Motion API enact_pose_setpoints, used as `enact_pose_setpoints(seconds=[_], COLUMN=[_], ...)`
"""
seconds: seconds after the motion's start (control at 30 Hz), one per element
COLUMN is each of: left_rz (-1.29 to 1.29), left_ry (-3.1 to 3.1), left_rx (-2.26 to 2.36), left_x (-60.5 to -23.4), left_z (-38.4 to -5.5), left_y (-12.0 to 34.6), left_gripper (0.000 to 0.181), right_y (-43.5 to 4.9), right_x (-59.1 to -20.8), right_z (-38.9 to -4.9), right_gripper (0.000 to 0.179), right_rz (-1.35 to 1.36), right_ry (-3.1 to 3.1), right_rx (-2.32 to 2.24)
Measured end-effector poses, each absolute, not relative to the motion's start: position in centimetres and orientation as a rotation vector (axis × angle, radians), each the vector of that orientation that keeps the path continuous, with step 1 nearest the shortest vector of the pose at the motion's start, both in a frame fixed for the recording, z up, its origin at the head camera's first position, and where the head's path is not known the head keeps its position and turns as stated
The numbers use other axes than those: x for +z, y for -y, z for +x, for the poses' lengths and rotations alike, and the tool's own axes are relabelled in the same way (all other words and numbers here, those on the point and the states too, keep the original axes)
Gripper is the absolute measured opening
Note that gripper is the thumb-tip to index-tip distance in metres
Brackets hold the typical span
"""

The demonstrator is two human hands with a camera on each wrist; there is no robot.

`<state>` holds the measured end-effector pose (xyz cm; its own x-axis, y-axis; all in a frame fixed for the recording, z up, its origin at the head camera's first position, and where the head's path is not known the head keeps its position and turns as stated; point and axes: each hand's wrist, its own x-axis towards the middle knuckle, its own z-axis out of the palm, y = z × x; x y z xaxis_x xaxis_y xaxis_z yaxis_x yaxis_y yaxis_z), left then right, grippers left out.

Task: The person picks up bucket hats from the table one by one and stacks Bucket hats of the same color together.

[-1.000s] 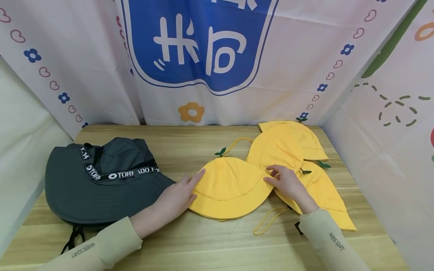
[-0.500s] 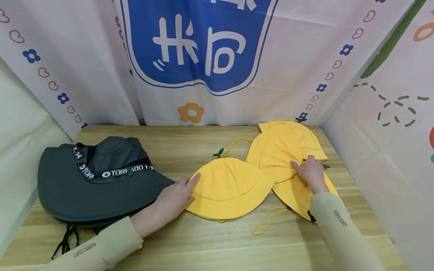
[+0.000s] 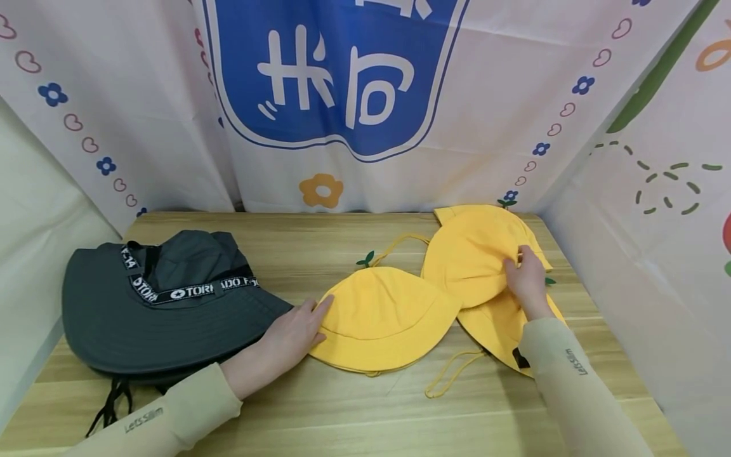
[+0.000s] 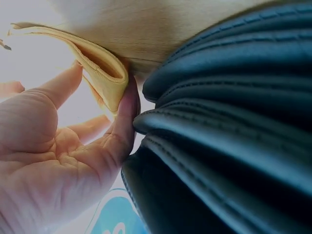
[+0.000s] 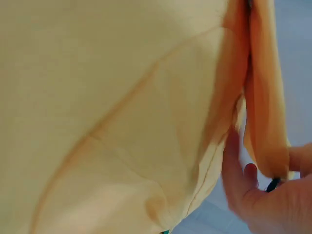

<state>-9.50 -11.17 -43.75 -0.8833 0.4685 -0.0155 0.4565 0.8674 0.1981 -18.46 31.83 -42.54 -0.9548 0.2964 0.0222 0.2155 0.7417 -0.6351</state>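
From the head, the worktop [image 3: 354,419] is viewed forward and downward; from each wrist, yellow hats [image 3: 382,304] shared with that view are seen close up.

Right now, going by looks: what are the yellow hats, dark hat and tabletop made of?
Yellow hats: matte cloth, possibly cotton; soft folds and stitched seams show.
Dark hat: smooth fabric, slight sheen, perhaps synthetic; creased crown, bending brim.
Tabletop: satin wood or wood-look laminate; grain streaks show, can't tell which.

The dark hat's band [image 3: 191,292] is showing "TOR", "ADO" and "14". Both sleeves [image 3: 191,403] are carrying "Let's Slim".
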Motion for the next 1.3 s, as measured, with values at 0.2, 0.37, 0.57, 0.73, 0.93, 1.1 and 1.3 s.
enact_pose_setpoints(seconds=[0.2,0.37,0.57,0.73,0.93,1.1,1.3], left_rz=[0.708,0.699,0.698,0.708,0.741,0.778,0.814], left_ry=[-2.959,-2.963,-2.995,-3.058,-3.12,-3.122,-3.007], left_rx=[0.296,0.283,0.275,0.241,0.199,0.217,0.234], left_x=[-43.7,-43.7,-44.0,-44.3,-44.7,-45.0,-45.0], left_z=[-9.8,-10.2,-10.4,-10.4,-10.3,-10.6,-11.3], left_y=[11.1,11.0,10.9,10.8,10.7,10.8,11.1], left_gripper=[0.066,0.065,0.062,0.059,0.058,0.056,0.055], right_y=[-32.6,-33.5,-33.9,-33.6,-32.6,-31.1,-29.0], right_x=[-40.8,-38.6,-35.3,-33.4,-32.6,-32.6,-32.5], right_z=[-18.8,-19.1,-19.0,-18.9,-18.5,-18.2,-17.8], right_gripper=[0.038,0.028,0.031,0.032,0.03,0.028,0.029], right_rz=[-0.578,-0.601,-0.464,-0.303,-0.06,0.263,0.423], right_ry=[2.561,2.284,1.941,1.701,1.703,1.785,1.972], right_rx=[1.266,1.466,1.675,1.887,2.123,2.276,2.388])
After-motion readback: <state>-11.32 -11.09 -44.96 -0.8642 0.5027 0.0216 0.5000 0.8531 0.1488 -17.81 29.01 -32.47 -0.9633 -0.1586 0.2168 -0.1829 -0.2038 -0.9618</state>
